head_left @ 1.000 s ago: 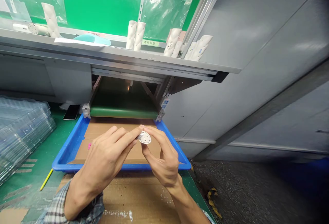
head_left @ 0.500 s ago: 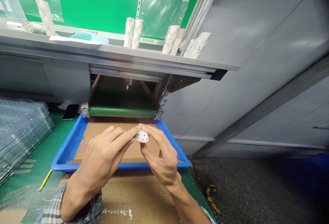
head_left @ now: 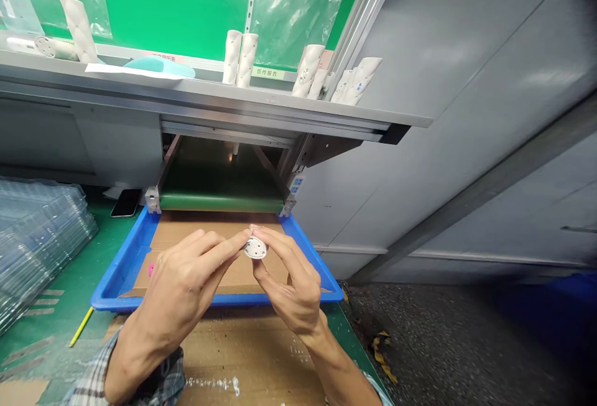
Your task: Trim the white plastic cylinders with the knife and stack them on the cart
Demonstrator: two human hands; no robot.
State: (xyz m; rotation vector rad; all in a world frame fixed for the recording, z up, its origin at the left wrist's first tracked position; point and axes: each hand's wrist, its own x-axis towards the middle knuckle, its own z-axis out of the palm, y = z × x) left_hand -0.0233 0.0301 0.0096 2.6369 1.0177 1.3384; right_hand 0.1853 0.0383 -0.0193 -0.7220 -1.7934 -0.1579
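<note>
A small white part with a round, holed end face is held between both hands, its end turned toward me; any length behind it is hidden. My right hand pinches it, thumb below and fingers along the upper right edge. On the other side, my left hand grips its left edge with closed fingertips. Both hands are raised over a blue tray lined with cardboard.
A green conveyor belt ends above the tray. Several white quilted tubes stand on the metal shelf. Stacked clear plastic trays, a phone and a yellow stick lie at left. A grey wall bounds the right.
The view has shifted slightly. Both hands keep their grip on the white part, whose holed face appears turned a little.
</note>
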